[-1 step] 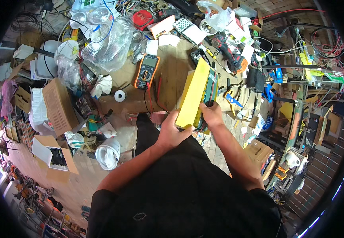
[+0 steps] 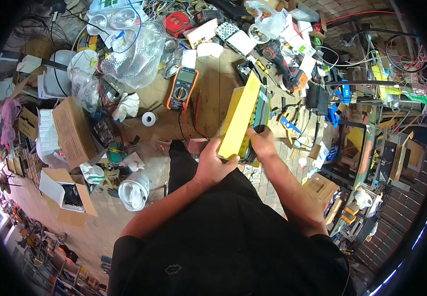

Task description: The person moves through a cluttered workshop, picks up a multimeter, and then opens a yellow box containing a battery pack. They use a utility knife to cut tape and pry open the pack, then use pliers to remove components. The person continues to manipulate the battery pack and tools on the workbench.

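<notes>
Between both hands I hold a yellow box-shaped pack (image 2: 239, 116), tilted, its long narrow yellow side facing up. A green and dark side with a row of yellow parts shows on its right. My left hand (image 2: 214, 162) is closed round the lower left end, thumb along the near edge. My right hand (image 2: 263, 144) grips the right side low down, thumb on the dark part; its other fingers are hidden underneath. Left of the pack an orange-framed multimeter (image 2: 182, 89) lies face up on the wooden bench (image 2: 208, 79), with red and black leads running toward me.
A white roll (image 2: 149, 119) sits near the bench's front edge. To the right lie a cordless drill (image 2: 285, 66) and a blue-handled tool (image 2: 289, 123). Bubble wrap (image 2: 137, 56) and clutter crowd the back. Cardboard boxes (image 2: 74, 132) and a white bucket (image 2: 134, 191) stand at the left.
The yellow pack has turned slightly in my hands, so its upward yellow side looks narrower and more of the left side shows. My hands have barely moved.
</notes>
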The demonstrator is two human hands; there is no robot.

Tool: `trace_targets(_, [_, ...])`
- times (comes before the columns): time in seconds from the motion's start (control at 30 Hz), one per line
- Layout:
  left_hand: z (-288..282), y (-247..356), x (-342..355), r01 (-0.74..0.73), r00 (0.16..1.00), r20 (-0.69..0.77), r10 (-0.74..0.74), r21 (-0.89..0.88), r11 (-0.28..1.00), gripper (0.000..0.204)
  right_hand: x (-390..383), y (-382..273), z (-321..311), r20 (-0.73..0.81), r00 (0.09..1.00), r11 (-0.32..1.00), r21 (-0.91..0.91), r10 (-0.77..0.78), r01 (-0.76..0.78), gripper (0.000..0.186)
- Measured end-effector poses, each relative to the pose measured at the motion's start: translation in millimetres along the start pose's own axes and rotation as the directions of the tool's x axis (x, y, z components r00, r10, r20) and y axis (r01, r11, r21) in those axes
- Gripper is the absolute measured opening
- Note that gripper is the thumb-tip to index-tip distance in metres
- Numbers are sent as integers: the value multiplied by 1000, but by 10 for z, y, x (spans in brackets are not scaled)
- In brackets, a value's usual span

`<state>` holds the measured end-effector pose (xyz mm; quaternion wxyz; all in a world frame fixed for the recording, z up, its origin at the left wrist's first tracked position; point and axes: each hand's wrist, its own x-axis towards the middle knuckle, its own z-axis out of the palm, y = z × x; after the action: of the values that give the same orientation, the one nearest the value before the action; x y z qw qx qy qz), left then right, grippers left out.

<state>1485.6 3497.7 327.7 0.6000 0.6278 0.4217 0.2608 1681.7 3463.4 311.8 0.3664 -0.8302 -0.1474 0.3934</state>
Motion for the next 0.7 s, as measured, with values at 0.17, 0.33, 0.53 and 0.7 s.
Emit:
trace_targets(0.17, [41,57,21,-193,970,-98,224,259,947,45,-47,-57,94,-1,1000,1000,25,19,-19,31])
trace_targets(0.33, [-12,-65,7,297,955,-41,-295,191,936,34,-45,-41,113,14,1000,999,48,0,-1,37])
trace_targets(0.53, [-43,-264,-18,-64,997,-25,77,351,934,50,123,288,60,201,972,953,250,120,-169,50])
trace_targets(0.7, [-168,-435,-19,98,983,89,-159,474,875,57,119,371,115,180,976,962,221,122,-161,50])
